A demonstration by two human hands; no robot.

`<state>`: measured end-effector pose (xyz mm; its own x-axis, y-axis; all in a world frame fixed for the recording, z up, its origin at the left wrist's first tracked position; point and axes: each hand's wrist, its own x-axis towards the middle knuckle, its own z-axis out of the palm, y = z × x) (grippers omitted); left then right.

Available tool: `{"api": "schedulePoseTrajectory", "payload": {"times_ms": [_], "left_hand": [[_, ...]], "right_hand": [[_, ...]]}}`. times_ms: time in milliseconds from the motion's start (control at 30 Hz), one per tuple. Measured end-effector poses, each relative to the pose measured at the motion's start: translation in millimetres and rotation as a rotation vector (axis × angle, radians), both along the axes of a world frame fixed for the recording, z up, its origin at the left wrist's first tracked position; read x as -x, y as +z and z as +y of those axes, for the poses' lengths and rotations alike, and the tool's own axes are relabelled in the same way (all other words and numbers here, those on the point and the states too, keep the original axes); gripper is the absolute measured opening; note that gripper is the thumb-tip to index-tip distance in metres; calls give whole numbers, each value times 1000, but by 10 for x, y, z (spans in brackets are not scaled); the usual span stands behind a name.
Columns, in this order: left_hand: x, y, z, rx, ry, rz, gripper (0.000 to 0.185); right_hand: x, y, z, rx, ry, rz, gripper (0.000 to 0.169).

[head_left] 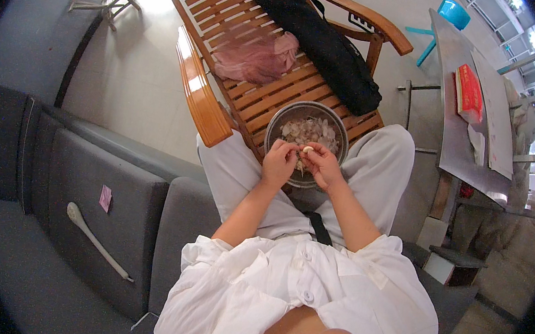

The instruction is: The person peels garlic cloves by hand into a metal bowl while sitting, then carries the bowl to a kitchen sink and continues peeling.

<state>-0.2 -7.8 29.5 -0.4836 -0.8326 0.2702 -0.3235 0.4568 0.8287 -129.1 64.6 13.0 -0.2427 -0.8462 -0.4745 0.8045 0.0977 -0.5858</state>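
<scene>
A round metal bowl (275, 125) stands on the slatted wooden seat between my knees. Pale, papery pieces that look like garlic cloves and skins (317, 129) lie inside it. Over the bowl's near half, my right hand (324, 166) pinches a small cream-white piece, apparently a garlic clove (308, 149), between thumb and fingertips. My left hand (280, 162) is close beside it on the left, its thumb and fingers drawn together. Whether anything sits between those left fingertips is too small to make out.
A wooden recliner (254, 100) extends ahead, bearing a pink cloth (253, 59) and a long black bag (317, 46). On the right, a table (445, 53) carries a red packet (469, 93). A grey sofa (103, 165) on the left holds a white long-handled object (96, 242).
</scene>
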Motion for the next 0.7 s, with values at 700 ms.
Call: {"api": "schedulePoseTrajectory", "payload": {"times_ms": [700], "left_hand": [[33,-46,60,100,-52,47,10]], "right_hand": [[0,-95,11,20,35,11,17]]}}
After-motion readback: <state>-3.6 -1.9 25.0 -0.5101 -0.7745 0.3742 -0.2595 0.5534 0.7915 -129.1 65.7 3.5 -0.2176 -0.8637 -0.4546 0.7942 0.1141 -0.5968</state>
